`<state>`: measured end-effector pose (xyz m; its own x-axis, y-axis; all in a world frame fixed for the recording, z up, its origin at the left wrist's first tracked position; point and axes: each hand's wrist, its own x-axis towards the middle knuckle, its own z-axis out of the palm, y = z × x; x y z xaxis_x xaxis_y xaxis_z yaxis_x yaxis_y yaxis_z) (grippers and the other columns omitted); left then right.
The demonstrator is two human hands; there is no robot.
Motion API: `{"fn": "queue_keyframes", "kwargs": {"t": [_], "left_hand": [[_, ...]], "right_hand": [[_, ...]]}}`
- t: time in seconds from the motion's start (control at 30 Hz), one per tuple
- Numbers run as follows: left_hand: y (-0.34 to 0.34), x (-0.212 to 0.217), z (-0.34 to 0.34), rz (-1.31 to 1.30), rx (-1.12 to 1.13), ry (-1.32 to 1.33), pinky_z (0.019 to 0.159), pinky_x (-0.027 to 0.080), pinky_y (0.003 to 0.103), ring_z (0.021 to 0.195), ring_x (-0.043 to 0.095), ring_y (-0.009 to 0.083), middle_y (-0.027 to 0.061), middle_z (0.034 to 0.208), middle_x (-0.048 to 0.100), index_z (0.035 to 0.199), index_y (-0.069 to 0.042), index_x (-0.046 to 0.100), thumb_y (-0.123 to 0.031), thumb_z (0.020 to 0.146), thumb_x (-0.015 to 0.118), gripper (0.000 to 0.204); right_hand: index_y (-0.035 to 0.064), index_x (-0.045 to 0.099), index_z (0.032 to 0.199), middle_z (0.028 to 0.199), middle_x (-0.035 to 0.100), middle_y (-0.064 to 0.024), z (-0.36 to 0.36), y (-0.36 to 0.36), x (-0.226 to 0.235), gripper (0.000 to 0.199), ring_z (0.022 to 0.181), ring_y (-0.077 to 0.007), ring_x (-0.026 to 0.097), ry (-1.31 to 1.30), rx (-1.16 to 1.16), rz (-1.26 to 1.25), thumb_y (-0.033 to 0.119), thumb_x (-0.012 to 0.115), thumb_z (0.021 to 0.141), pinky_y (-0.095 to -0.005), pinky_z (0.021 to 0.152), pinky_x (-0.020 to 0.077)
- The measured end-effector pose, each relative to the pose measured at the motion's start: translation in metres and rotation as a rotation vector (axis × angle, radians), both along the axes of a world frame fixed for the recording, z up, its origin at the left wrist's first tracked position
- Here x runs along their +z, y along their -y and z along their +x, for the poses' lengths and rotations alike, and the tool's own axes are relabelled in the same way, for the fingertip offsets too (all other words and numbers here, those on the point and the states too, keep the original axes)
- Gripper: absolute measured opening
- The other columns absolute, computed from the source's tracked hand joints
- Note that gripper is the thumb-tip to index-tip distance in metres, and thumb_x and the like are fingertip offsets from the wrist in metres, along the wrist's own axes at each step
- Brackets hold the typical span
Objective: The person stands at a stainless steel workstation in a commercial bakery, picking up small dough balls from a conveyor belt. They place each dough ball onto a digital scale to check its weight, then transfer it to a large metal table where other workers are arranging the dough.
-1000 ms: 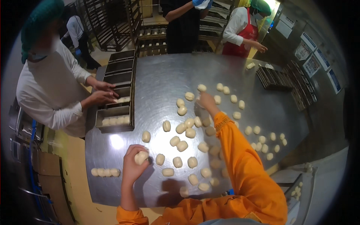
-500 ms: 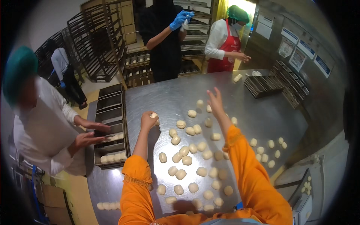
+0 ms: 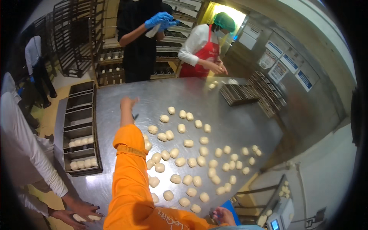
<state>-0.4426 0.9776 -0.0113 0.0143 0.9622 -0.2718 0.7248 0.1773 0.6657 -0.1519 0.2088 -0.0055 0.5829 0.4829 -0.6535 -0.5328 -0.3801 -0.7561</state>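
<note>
Many small pale dough pieces (image 3: 180,161) lie scattered over the steel table (image 3: 115,92). My left hand (image 3: 128,104) reaches over the table's far left part, in an orange sleeve. Its fingers are apart and no dough shows in it. Low in the picture, close to my body, my right hand (image 3: 224,215) is beside a blue object (image 3: 232,210). Blur hides how its fingers stand. Left of my left arm stands a strapped set of metal loaf pans (image 3: 78,132); its two nearest compartments hold rows of dough pieces (image 3: 83,164).
At the near left, a co-worker's hands (image 3: 82,211) are on dough pieces. Two people stand beyond the table, one with blue gloves (image 3: 161,20), one in a red apron (image 3: 210,48). More pans (image 3: 239,94) sit at the far right. A scale (image 3: 280,220) stands lower right.
My view has turned, shifting the table leftward. My left hand has let go of its dough piece. My right hand has drawn back to my body. The left co-worker's hands have left the pans.
</note>
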Motion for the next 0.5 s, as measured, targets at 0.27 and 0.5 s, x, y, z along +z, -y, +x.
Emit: {"fn": "queue_keyframes", "kwargs": {"t": [0.27, 0.5], "left_hand": [[0.12, 0.124, 0.169, 0.38, -0.066, 1.516, 0.118, -0.007, 0.047, 0.15, -0.004, 0.0186, 0.0027, 0.165, -0.003, 0.158, -0.017, 0.0, -0.067, 0.094, 0.045, 0.093], [0.45, 0.034, 0.183, 0.532, -0.627, 0.875, 0.122, 0.002, 0.041, 0.152, -0.006, 0.0237, 0.0073, 0.165, -0.004, 0.157, -0.01, -0.002, -0.055, 0.102, 0.026, 0.076]], "right_hand": [[0.0041, 0.064, 0.109, 0.102, 0.064, -0.0062, 0.006, 0.145, -0.03, 0.017, 0.087, -0.0148, 0.059, 0.593, -0.014, 0.011, 0.015, 0.058, 0.098, -0.03, 0.076, 0.0516], [0.0095, 0.061, 0.117, 0.106, 0.062, -0.0138, -0.005, 0.3, -0.1, 0.032, 0.099, -0.0277, 0.058, 0.891, 0.407, -0.553, 0.016, 0.066, 0.086, -0.0409, 0.085, 0.0492]]}}
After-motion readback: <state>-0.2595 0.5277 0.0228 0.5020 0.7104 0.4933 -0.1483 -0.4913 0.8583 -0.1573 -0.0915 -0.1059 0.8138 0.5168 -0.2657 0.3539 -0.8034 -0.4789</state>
